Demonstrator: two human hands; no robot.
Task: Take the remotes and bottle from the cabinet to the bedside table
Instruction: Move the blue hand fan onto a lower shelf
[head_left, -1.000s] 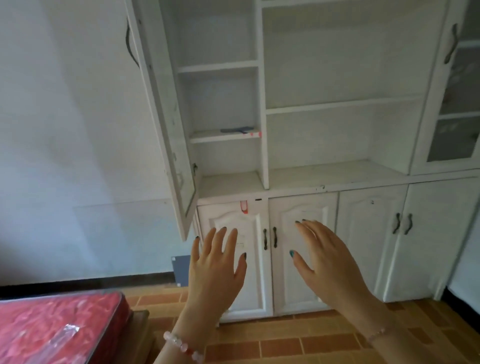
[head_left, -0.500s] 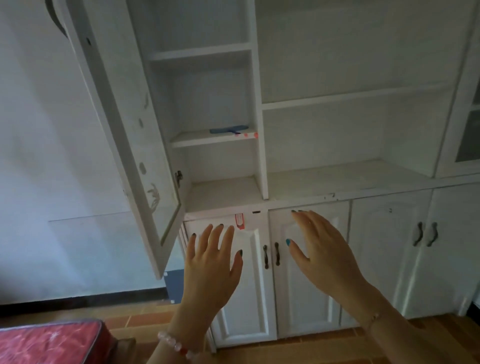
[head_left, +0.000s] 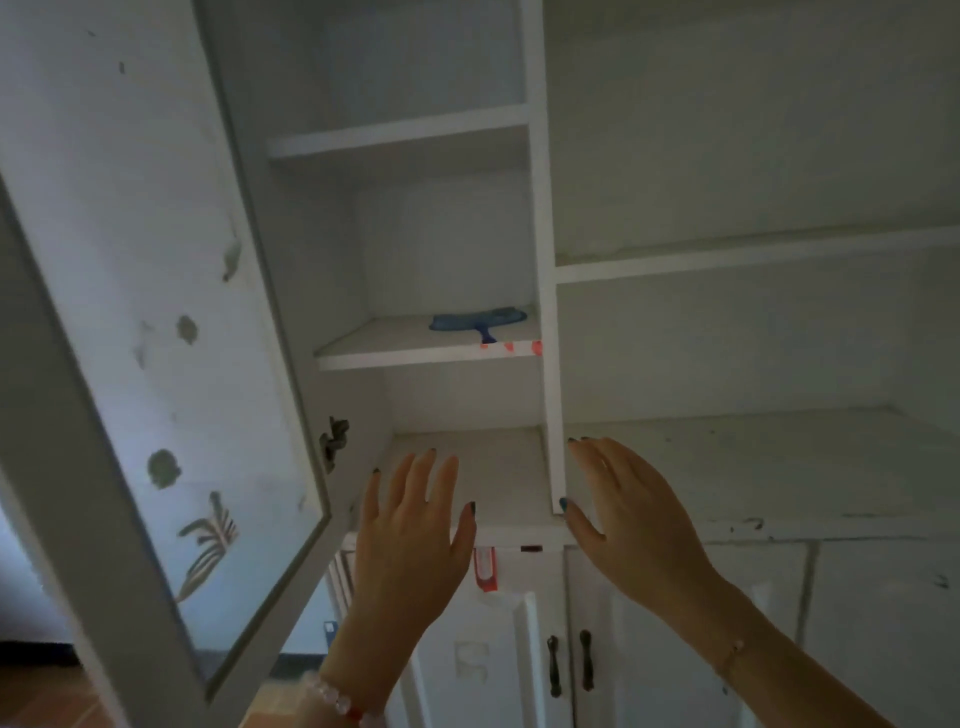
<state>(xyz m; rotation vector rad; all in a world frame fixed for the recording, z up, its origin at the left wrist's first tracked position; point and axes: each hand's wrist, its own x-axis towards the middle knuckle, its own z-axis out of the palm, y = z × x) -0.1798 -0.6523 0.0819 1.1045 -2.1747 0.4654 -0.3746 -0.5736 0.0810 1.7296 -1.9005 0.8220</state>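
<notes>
Both my hands are up in front of the white cabinet (head_left: 753, 332), and neither holds anything. My left hand (head_left: 410, 535) is raised palm forward, fingers straight and a little spread, in front of the lowest open shelf of the narrow left compartment. My right hand (head_left: 628, 519) is just as loose, fingers straight and slanting up to the left, its thumb near the foot of the upright divider (head_left: 550, 364) that splits the narrow compartment from the wide one. A bead bracelet (head_left: 332, 696) sits on my left wrist and a thin chain (head_left: 730, 657) on my right. The glass door (head_left: 156, 364) stands swung open at my left, its pane dotted with faded leaf decals, its hinge (head_left: 335, 441) beside the lowest shelf. One shelf up from my hands, well above my fingertips, lies a flat blue thing (head_left: 478, 322) with a short stub pointing at the shelf's front edge; the light is too dim for me to say whether it is one of the remotes. Red marks (head_left: 511, 347) dot that edge just below it. Beneath the ledge a red tag (head_left: 485, 569) hangs between my hands, and lower down two dark handles (head_left: 570, 662) stand side by side on the shut lower doors.
</notes>
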